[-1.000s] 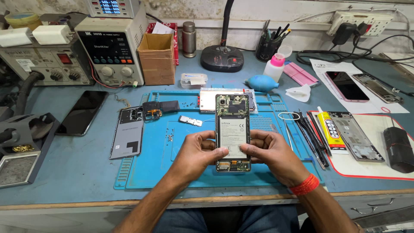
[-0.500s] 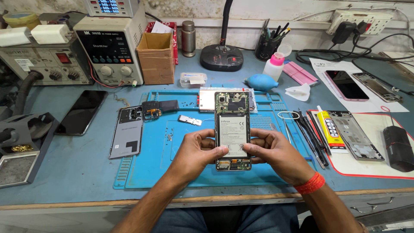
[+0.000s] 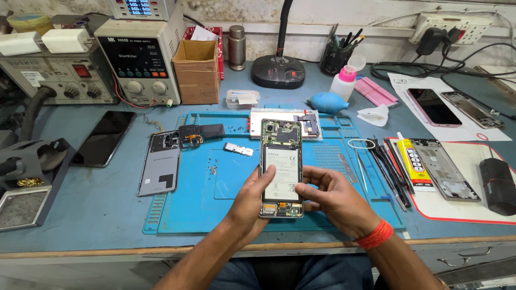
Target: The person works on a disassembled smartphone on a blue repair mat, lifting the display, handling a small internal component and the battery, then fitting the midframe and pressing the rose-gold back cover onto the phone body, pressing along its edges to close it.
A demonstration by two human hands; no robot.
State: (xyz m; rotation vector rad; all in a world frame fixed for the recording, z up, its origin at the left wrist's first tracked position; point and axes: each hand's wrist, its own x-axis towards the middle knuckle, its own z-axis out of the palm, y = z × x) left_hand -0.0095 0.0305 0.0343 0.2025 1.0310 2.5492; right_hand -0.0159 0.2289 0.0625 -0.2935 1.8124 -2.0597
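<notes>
Cradling the opened phone (image 3: 281,167) by its edges, my left hand (image 3: 252,198) and right hand (image 3: 329,196) pinch it above the desk (image 3: 97,198); I judge it light, stiff, and fragile around its bare circuit boards.

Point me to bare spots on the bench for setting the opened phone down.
Free: the blue mat between the grey back cover and the left hand; also bare benchtop left of the mat, below the black phone. Crowded: right of the right hand, with tweezers, glue tube and phone frame.
</notes>
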